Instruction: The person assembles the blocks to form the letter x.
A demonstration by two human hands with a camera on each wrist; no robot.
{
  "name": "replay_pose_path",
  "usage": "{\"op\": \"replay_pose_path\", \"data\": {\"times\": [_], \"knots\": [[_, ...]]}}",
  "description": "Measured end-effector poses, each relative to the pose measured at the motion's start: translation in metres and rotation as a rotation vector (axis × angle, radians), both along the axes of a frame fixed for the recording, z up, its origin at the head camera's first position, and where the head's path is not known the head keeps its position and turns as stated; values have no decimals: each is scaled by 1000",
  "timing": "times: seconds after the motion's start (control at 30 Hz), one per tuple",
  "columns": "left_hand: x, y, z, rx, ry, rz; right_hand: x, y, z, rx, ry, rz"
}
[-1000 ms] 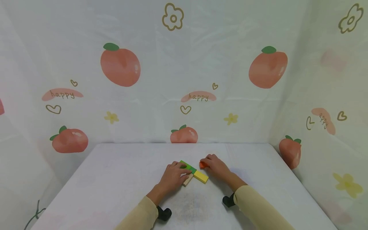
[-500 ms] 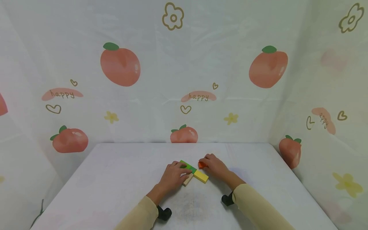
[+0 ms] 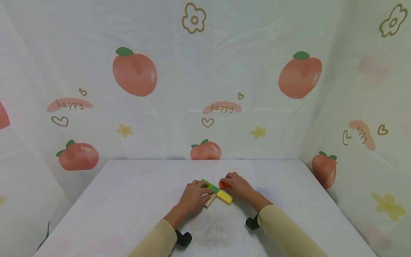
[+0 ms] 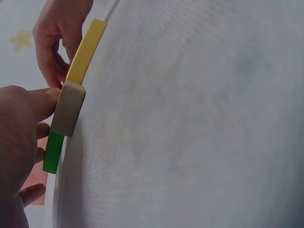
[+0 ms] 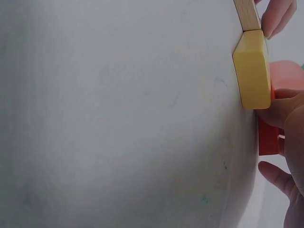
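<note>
My left hand (image 3: pixel 192 196) rests on a small group of wooden blocks, its thumb on the plain wood block (image 3: pixel 210 201) and its fingertips on the green part. Two shades of green (image 4: pixel 53 152) show there, partly under the fingers. A yellow block (image 3: pixel 224 197) joins the row at its near right end, touching the plain block's end in the right wrist view. Just behind the yellow block, my right hand (image 3: pixel 239 186) pinches a red-orange block (image 5: pixel 269 140) between thumb and fingers. Much of that block is hidden by the fingers and the yellow block.
The blocks lie on a white tabletop (image 3: pixel 128 207). A printed white cloth (image 3: pixel 173 71) with fruit and flower pictures hangs behind and along the sides. Black wrist mounts (image 3: pixel 183 239) stick out under both cream sleeves (image 3: pixel 289 232).
My right hand has moved slightly left with the red-orange block, bringing it closer to the green and yellow blocks. The left hand has stayed in place.
</note>
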State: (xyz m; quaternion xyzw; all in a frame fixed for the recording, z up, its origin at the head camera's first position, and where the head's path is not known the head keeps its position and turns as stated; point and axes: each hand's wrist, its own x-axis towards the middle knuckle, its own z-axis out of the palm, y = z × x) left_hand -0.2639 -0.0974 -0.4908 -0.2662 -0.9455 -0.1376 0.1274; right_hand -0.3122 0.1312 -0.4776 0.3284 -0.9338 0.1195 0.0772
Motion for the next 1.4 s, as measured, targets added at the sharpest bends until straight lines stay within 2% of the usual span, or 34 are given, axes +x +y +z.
{"op": "replay_pose_path", "data": {"times": [0.47,0.83,1.17,1.4], "knots": [[2,1,3,-6,-15,11,1,-1,2,-14,-10,44],[2,2,4,-13,-32,19,0,1,-1,-58,4,132],[2,3,4,-9,-35,24,-1,2,-4,-77,65,180],[2,3,4,-9,-32,24,-1,2,-5,-121,56,142]]}}
